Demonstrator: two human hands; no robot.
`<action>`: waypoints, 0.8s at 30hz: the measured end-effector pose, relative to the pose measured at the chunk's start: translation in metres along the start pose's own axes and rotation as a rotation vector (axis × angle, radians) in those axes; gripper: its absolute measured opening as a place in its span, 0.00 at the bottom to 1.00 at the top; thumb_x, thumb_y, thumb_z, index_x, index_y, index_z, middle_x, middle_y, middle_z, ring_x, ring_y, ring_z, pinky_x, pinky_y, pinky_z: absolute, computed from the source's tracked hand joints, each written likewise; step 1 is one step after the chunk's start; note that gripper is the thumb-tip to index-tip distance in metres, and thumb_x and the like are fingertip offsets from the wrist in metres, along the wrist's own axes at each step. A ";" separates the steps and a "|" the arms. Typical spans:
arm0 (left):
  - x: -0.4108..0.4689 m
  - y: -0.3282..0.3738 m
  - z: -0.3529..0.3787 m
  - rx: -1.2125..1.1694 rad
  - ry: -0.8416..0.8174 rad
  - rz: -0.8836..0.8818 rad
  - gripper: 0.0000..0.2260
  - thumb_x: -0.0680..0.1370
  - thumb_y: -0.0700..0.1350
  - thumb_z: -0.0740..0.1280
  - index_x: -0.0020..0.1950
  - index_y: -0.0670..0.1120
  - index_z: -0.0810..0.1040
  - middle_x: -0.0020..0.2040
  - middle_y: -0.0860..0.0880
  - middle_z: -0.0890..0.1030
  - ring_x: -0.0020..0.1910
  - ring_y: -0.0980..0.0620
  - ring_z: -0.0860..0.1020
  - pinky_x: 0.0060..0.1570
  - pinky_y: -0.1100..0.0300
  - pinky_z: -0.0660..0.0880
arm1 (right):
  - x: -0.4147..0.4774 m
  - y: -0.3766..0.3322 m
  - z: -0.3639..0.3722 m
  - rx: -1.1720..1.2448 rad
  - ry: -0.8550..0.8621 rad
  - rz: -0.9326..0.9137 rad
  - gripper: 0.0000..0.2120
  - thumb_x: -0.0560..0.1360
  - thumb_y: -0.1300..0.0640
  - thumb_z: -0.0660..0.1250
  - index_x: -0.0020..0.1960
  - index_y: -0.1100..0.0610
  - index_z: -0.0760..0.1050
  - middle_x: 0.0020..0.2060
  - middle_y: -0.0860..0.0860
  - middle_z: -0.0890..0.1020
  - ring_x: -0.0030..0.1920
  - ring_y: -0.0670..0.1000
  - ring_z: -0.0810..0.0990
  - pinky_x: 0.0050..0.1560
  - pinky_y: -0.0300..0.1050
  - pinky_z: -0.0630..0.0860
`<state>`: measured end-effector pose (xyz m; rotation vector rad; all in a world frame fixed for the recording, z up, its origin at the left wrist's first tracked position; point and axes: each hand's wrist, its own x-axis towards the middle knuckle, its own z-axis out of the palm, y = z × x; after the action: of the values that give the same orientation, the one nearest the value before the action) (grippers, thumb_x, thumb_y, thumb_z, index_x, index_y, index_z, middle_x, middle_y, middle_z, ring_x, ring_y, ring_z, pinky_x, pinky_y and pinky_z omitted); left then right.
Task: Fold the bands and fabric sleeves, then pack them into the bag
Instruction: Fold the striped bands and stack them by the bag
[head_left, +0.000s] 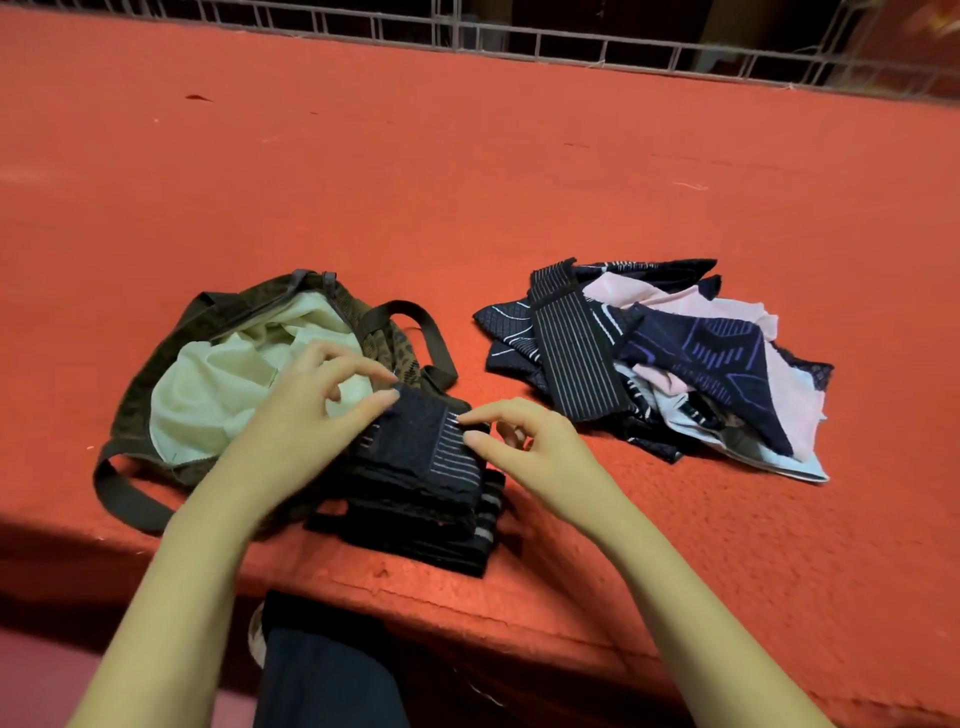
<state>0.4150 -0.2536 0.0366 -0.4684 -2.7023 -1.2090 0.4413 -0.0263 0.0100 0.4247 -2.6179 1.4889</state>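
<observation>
black band atop the folded stack at 6 o'clock is being pinched by left hand and right hand; bag at 9 o'clock is lying open, seemingly unpacked; unfolded pile at 3 o'clock is waiting.

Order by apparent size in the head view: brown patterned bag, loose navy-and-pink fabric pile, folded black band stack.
1-2. Brown patterned bag and navy-and-pink fabric pile: look alike.
3. Folded black band stack.
</observation>
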 end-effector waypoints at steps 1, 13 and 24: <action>0.012 0.007 -0.005 0.033 -0.019 0.021 0.03 0.75 0.52 0.67 0.49 0.59 0.79 0.48 0.60 0.72 0.42 0.62 0.70 0.43 0.70 0.65 | 0.006 -0.002 -0.010 -0.027 -0.007 -0.002 0.07 0.74 0.56 0.70 0.51 0.49 0.81 0.34 0.44 0.71 0.35 0.41 0.69 0.39 0.32 0.64; 0.228 0.059 0.058 0.336 -0.346 0.156 0.10 0.79 0.48 0.64 0.56 0.46 0.78 0.51 0.48 0.79 0.51 0.49 0.76 0.47 0.62 0.67 | 0.164 0.040 -0.156 -0.246 0.107 0.200 0.05 0.75 0.56 0.66 0.48 0.53 0.80 0.35 0.49 0.80 0.36 0.48 0.76 0.43 0.45 0.74; 0.372 0.004 0.184 0.143 -0.115 -0.158 0.11 0.79 0.42 0.60 0.58 0.40 0.77 0.58 0.40 0.79 0.59 0.43 0.75 0.52 0.57 0.68 | 0.296 0.155 -0.168 -0.224 0.148 0.443 0.06 0.75 0.61 0.64 0.50 0.62 0.78 0.39 0.56 0.81 0.42 0.55 0.79 0.52 0.49 0.75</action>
<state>0.0652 -0.0314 0.0120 -0.3195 -2.9478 -1.0434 0.1048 0.1360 0.0348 -0.2942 -2.8298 1.2373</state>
